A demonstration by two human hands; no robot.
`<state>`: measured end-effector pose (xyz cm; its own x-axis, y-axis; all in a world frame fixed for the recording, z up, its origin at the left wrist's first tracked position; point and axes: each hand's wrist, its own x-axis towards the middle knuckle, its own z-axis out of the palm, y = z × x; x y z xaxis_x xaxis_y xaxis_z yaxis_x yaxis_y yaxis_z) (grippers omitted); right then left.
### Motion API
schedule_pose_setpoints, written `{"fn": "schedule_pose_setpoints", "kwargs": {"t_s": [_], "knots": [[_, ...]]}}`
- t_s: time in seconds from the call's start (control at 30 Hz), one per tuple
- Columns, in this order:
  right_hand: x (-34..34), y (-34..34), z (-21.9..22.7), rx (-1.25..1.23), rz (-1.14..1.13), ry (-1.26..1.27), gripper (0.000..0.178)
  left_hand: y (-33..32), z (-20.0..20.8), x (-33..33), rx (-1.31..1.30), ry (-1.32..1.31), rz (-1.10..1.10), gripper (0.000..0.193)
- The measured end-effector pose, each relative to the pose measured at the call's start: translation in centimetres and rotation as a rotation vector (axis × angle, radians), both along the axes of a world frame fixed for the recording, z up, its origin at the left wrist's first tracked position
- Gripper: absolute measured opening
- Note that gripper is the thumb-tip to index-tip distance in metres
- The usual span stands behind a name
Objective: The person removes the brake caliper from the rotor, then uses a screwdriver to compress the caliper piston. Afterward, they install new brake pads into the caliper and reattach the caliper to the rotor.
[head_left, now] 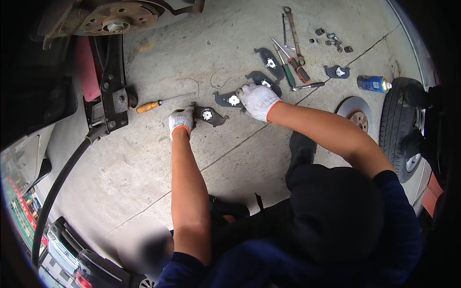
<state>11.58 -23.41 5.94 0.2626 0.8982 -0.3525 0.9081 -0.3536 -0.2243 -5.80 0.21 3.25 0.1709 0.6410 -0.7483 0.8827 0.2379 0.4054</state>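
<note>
My left hand (182,120), in a white knit glove with an orange cuff, is closed on the left end of a dark brake pad (209,116) with a silver clip. My right hand (259,101), gloved alike, grips the right end of a second brake pad (225,99); its fingertips are partly hidden. Both pads are at floor level, close together. Just beyond my right hand lies a third brake pad (259,78), partly covered by the glove. Another brake pad (272,64) rests behind it, and a smaller one (337,72) is farther right.
An orange-handled screwdriver (149,106) lies left of my hands. Farther right are screwdrivers (298,70), a ratchet (309,86), a ring wrench (294,36), sockets (332,38), a blue spray can (372,83), a brake disc (354,108) and a wheel (399,122). A jack (113,86) stands below the hub (117,21).
</note>
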Motion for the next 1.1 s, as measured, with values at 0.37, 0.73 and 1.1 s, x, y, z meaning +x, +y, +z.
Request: {"fn": "schedule_pose_setpoints", "kwargs": {"t_s": [0.37, 0.73, 1.1], "knots": [[1.7, -4.3, 3.1, -0.01, -0.634, 0.781, 0.063, -1.3, 2.7, 3.9, -0.274, -0.511, 0.167, 0.045], [10.1, 4.8, 22.5, -0.244, -0.333, 0.602, 0.061, -3.3, 15.3, 8.1, -0.533, -1.223, -0.065, 0.091], [8.5, 11.8, 40.9, -0.364, 0.053, 0.098, 0.068, -1.7, 21.0, 8.8, -0.33, -1.21, -0.257, 0.066]]}}
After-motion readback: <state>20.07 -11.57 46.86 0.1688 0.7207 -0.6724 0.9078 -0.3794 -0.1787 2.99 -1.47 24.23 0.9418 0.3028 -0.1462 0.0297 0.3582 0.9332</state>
